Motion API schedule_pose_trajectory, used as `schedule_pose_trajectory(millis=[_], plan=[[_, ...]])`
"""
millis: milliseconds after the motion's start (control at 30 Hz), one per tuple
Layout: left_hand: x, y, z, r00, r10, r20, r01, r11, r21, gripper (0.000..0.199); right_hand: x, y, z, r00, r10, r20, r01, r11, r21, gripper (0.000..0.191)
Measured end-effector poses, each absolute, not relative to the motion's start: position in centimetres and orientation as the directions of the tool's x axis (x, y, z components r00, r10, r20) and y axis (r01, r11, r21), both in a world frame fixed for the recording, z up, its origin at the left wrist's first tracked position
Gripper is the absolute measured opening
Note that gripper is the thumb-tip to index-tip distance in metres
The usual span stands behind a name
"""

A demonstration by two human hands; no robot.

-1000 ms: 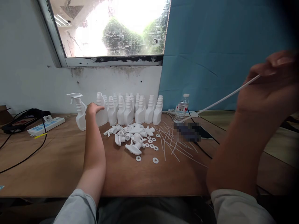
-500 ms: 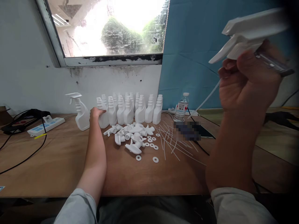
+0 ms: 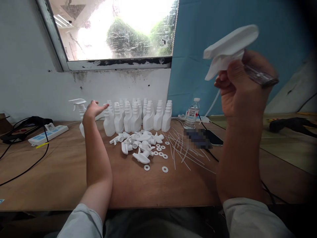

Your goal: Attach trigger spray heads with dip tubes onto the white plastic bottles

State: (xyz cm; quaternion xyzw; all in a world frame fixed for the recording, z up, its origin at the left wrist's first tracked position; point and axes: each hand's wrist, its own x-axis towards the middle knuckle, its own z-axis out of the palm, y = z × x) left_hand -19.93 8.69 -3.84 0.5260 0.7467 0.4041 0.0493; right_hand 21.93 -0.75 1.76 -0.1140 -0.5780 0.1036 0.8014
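White bottles [image 3: 148,120] upright on counter [image 3: 136,191]: probably light, squeezable; take round waist. Left hand [image 3: 92,109] beside leftmost, thumb spread, unclenched. Right hand [image 3: 242,87] grasps raised spray head [image 3: 231,41], likely stiff; hold body. Tube [image 3: 214,102] below: likely bendy.

Glare whites out the window [image 3: 138,19]; the right edge darkens.

At upper right, the right hand [image 3: 244,79] is gripping a sprayer [image 3: 232,41]. At centre left, the left hand [image 3: 92,110] is hovering near bottles [image 3: 135,119]. At lower centre, washers [image 3: 165,171] are lying on the table [image 3: 148,190].
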Motion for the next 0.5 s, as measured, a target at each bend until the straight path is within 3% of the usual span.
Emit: schedule_pose_trajectory(millis=[100,200,367,500], plan=[[-16.9,4.9,-0.8,-0.225,0.796,0.562,0.666,-0.295,0.685,0.061,20.9,-0.7,1.2,0.254,0.353,0.901,-0.039,0.934,-0.355,0.026],[-11.5,1.5,0.8,0.041,0.753,0.657,0.441,-0.603,0.664,0.054,19.3,-0.6,0.4,0.165,0.390,0.906,-0.030,0.920,-0.391,0.024],[-3.2,-1.5,0.8,0.370,0.720,0.587,0.144,-0.669,0.729,0.052,16.7,-0.3,-1.1,-0.030,0.365,0.931,0.133,0.924,-0.358,0.023],[-0.6,-1.5,0.3,0.406,0.725,0.556,0.072,-0.632,0.771,0.050,15.9,0.0,-1.6,-0.082,0.413,0.907,0.251,0.889,-0.382,0.023]])
